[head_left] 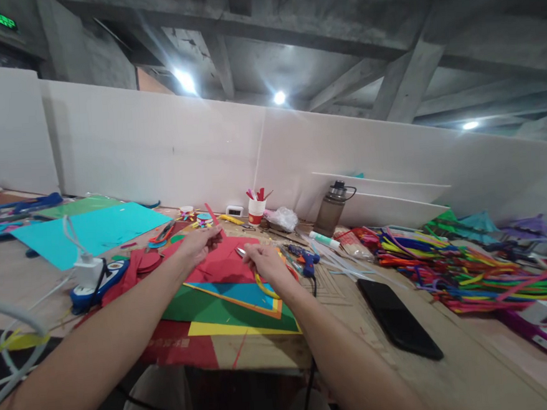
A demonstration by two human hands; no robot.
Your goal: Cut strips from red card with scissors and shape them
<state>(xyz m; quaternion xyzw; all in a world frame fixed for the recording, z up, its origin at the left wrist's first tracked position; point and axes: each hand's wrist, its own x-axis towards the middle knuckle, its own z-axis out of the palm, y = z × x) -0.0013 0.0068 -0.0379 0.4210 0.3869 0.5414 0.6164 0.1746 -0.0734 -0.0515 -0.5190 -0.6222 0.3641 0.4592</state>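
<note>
My left hand (pixel 200 242) is closed in a pinch on a thin red paper strip (pixel 212 217) that sticks up and away from it. My right hand (pixel 264 262) is closed around yellow-handled scissors (pixel 263 284), their metal blades pointing left toward the left hand. Both hands hover over a red paper sheet (pixel 219 268) lying on stacked green, yellow and blue sheets (pixel 234 308) on a wooden table (pixel 453 367).
A blue glue gun (pixel 305 259) and a black phone (pixel 398 318) lie right of my hands. Colourful pipe cleaners (pixel 451 267) pile at right. A cyan sheet (pixel 92 230), a power strip with charger (pixel 91 277), a cup (pixel 256 209) and a bottle (pixel 332 208) stand behind.
</note>
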